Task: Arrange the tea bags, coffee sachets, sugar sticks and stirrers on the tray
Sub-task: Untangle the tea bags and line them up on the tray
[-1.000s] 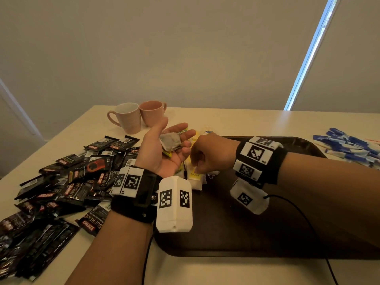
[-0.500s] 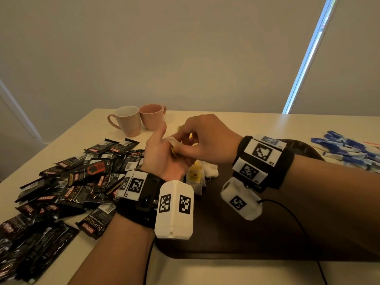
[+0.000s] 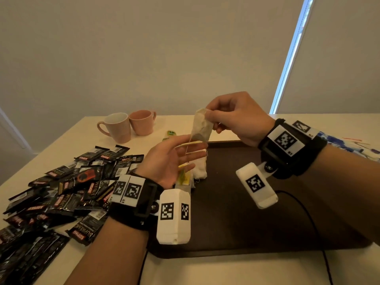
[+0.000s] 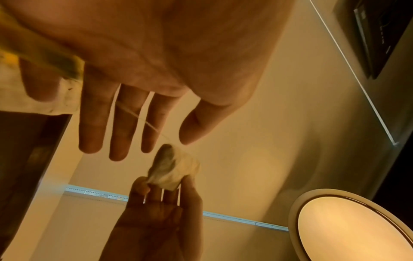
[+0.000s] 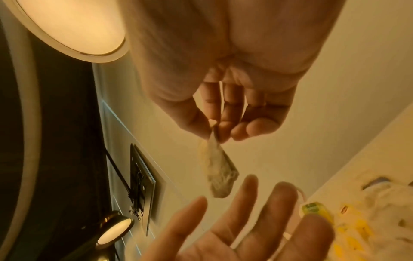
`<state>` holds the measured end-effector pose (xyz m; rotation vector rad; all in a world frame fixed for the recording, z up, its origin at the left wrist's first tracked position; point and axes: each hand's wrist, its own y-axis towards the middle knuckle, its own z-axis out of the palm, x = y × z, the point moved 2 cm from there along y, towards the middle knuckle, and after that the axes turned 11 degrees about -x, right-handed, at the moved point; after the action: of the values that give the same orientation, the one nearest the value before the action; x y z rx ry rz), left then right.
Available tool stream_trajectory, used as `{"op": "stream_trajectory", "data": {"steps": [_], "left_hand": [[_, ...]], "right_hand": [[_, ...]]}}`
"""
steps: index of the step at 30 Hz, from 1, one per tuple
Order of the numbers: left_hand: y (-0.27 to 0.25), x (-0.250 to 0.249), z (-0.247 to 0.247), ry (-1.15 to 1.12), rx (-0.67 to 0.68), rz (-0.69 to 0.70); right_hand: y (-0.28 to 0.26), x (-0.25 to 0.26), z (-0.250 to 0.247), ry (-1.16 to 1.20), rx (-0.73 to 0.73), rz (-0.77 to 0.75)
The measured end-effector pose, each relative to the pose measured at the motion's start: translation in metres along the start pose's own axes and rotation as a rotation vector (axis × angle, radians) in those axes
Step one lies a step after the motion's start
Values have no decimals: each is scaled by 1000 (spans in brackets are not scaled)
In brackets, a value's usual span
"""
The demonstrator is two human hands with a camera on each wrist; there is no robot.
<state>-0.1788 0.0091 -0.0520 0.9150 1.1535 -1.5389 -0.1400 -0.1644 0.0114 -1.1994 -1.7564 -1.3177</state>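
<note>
My right hand (image 3: 207,116) pinches the top corner of a pale tea bag (image 3: 201,128), which hangs in the air above the dark brown tray (image 3: 257,212). Its thin string (image 3: 188,147) runs down across the straight fingers of my left hand (image 3: 185,153), held palm up just below the bag. The wrist views show the same tea bag (image 4: 174,169) (image 5: 218,169) dangling between the right fingertips (image 5: 214,130) and the left fingers (image 4: 116,123). More tea bags (image 3: 195,171) with yellow tags lie on the tray's left end, partly hidden by my left hand.
A heap of black coffee sachets (image 3: 61,188) covers the table left of the tray. Two pink mugs (image 3: 127,126) stand at the back. Blue and white sticks (image 3: 349,145) lie at the far right. A black cable (image 3: 304,208) crosses the tray.
My right hand reached into my left palm, pinched the tea bag there and lifted it up clear of the palm. The left hand stayed palm up and its fingers straightened.
</note>
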Motion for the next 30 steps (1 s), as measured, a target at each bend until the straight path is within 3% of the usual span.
{"op": "stream_trajectory", "data": {"steps": [4,9,13,15,18,30], "left_hand": [[-4,-6,7,39,-32,98],[-13,-15,18,267,-98,290],[-21,-20,26,402,-143,429],[-25,-26,30,373,-177,465],[-29,-34,36,303,-205,459],[-37,-48,40,171,-172,359]], "right_hand": [[-8,-5,-9,-156,81,-17],[-24,-6,-12,-258,137,-67],[-38,-7,-16,-145,42,-46],[-48,-14,-15,-43,90,43],[-69,-24,-6,-125,268,105],[-105,-30,-2,338,382,402]]}}
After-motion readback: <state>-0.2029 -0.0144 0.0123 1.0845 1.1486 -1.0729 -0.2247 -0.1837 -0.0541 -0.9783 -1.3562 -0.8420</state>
